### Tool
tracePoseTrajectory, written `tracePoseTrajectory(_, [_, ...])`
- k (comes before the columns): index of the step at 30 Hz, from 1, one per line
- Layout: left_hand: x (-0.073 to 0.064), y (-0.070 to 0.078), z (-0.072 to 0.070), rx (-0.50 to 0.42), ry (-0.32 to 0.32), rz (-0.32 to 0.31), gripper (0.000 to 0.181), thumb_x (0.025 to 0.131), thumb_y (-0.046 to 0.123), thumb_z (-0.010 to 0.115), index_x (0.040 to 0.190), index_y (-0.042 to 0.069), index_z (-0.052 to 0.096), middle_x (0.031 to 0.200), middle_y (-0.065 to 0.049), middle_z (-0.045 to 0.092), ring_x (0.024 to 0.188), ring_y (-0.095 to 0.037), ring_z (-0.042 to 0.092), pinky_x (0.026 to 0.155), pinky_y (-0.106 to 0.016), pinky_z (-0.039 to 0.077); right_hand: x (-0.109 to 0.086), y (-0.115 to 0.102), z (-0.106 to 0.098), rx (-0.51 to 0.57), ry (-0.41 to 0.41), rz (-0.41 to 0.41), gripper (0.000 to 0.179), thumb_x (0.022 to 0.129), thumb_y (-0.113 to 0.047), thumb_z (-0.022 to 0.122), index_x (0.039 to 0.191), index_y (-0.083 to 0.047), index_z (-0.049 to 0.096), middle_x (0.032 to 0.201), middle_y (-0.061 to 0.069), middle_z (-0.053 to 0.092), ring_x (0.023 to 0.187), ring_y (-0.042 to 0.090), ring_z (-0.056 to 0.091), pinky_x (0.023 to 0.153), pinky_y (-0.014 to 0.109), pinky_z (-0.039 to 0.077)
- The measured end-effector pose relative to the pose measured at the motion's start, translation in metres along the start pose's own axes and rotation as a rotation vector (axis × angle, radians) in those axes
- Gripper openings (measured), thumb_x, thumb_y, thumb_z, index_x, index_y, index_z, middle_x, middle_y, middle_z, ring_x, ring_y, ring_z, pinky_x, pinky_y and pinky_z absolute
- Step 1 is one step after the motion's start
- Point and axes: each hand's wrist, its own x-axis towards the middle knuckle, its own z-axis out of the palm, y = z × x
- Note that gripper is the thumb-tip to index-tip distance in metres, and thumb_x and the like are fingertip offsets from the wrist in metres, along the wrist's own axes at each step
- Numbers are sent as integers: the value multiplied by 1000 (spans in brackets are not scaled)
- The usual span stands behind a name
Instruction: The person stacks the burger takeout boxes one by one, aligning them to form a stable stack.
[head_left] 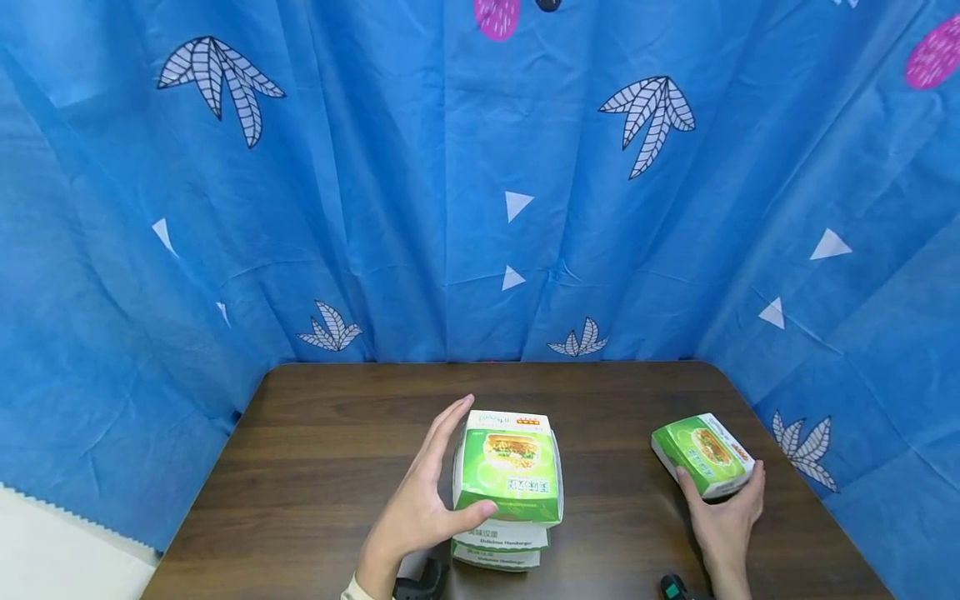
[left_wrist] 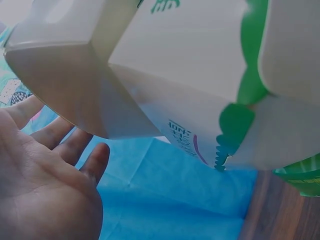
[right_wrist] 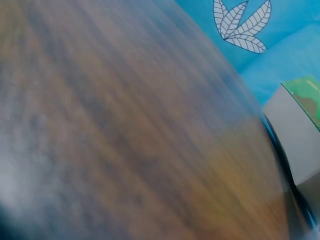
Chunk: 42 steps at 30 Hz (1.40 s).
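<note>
A stack of white-and-green hamburger boxes stands near the front middle of the table, its top hamburger box (head_left: 512,475) printed with a burger picture. Two lower hamburger boxes (head_left: 498,557) show beneath it. My left hand (head_left: 416,517) is spread at the left of the stack, thumb across the top box's near corner. In the left wrist view, the fingers (left_wrist: 95,162) stay extended beside the white cardboard. To the right, my right hand (head_left: 723,525) grips another hamburger box (head_left: 697,454) by its near end, thumb and fingers on opposite sides. The right wrist view shows only part of that box (right_wrist: 295,137).
The dark wooden table (head_left: 322,450) carries the boxes. A blue patterned curtain (head_left: 390,208) hangs behind it and along both sides. Black wrist straps (head_left: 422,579) show at the bottom. Something white (head_left: 67,550) lies beyond the table's left edge.
</note>
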Motion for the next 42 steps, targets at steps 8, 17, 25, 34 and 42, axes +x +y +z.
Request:
tracePoseTrajectory(8, [0,3,0,1,-14,-56,102,73,45,79,154,30,18,159,9,19,140,-24,30,103,-65,35,1,-1,1,-15,8,-32,113,76,-30,80,156,-21,0,162,7,1,148,29,-2,119,54,5])
tracePoseTrajectory(17, [0,2,0,2,-19,-46,103,73,43,80,154,28,18,159,9,19,140,-18,30,107,-58,36,10,2,-2,-61,-44,2,115,77,-37,78,155,-25,-6,162,8,-4,148,32,-5,118,58,4])
tracePoseTrajectory(25, [0,0,1,8,-15,-29,103,72,44,80,154,27,19,158,8,21,139,-15,32,111,-42,37,13,4,-2,-68,-43,-21,113,76,-34,79,156,-23,0,161,11,5,147,34,3,118,55,8])
tracePoseTrajectory(34, [1,0,0,20,-18,-39,103,73,45,80,154,28,19,158,9,20,138,-15,32,108,-49,38,10,3,-2,-110,-34,-14,109,77,-38,79,156,-15,7,159,17,10,146,36,8,116,58,14])
tracePoseTrajectory(42, [0,0,0,17,-10,-32,102,73,44,80,154,27,20,158,9,20,139,-15,32,110,-48,37,7,-1,-4,-130,-37,22,109,78,-43,77,155,-13,8,158,19,12,145,38,11,114,60,16])
